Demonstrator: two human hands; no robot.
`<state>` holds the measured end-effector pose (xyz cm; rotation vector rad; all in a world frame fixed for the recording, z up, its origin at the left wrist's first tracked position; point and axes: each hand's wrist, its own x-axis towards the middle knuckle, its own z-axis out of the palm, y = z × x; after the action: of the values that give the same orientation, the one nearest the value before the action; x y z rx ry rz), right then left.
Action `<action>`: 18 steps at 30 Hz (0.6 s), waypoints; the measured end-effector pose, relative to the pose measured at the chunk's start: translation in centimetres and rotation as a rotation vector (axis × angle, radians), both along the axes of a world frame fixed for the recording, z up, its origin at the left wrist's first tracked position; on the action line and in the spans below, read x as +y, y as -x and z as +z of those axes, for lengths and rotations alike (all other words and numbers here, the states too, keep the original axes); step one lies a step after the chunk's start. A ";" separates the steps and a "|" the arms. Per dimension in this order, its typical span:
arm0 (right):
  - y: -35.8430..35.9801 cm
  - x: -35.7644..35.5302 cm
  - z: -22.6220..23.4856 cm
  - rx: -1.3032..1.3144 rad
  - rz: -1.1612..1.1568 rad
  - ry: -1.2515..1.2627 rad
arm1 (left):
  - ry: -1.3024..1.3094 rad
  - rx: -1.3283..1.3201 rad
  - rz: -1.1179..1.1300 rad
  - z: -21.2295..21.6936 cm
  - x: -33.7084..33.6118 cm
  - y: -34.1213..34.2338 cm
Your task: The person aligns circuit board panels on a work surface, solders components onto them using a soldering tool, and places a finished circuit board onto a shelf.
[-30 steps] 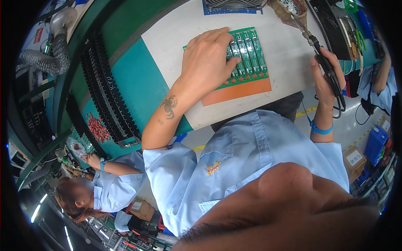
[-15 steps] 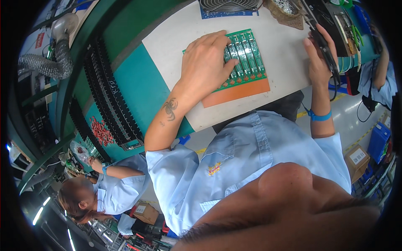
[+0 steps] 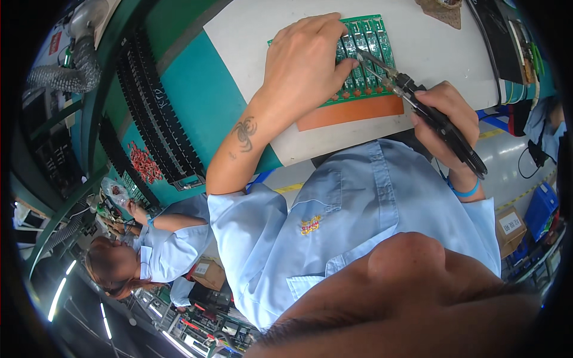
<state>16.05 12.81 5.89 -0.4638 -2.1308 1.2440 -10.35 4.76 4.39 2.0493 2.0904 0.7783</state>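
Racks: black slotted trays (image 3: pixel 158 119) stand along the far left of the table, with a heap of small red parts (image 3: pixel 145 164) beside them.
Co-worker: a person in a light blue shirt (image 3: pixel 170 250) sits low at the left, busy at another station.
Table: a white mat (image 3: pixel 250 36) over a teal surface carries the work.
Left hand: the left hand (image 3: pixel 304 59) lies palm-down on the panel, fingers spread flat and pressing, gripping nothing.
Circuit panel: a green board panel (image 3: pixel 370 45) of narrow strips rests on an orange carrier plate (image 3: pixel 352 113), at the middle of the mat, partly under the left hand.
Soldering iron: the black-handled iron (image 3: pixel 441 128) slants up-left, its metal tip at the strips just beside the left thumb.
Right hand: the right hand (image 3: pixel 447 119) has its fingers clamped around the iron's handle.
Step in hand: judged as touching up joints on the strips while the panel is pinned down.
Next move calls for: a steady tip kept clear of the thumb, the panel unmoving.
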 end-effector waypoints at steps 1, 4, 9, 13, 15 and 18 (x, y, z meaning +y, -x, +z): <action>0.1 0.0 -0.2 -0.005 0.002 -0.006 | -0.012 -0.001 -0.002 -0.1 0.0 0.0; 0.3 0.0 -0.4 -0.016 0.012 -0.016 | -0.033 -0.001 -0.001 0.0 -0.1 -0.1; 0.5 0.2 -0.5 -0.008 0.005 -0.007 | 0.267 -0.056 -0.072 3.1 0.2 -0.2; 0.5 0.3 -0.4 -0.035 0.003 0.019 | 0.301 -0.030 -0.015 4.9 0.4 -0.7; 0.7 0.2 -0.3 -0.030 0.007 0.018 | 0.277 -0.032 -0.028 4.0 0.2 -0.4; 0.9 0.3 -0.2 -0.023 0.009 0.011 | 0.201 -0.042 -0.081 1.7 0.0 0.2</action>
<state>15.13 13.06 5.66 -0.4760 -2.1481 1.2617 -10.53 4.75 6.10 1.9785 1.9616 0.5691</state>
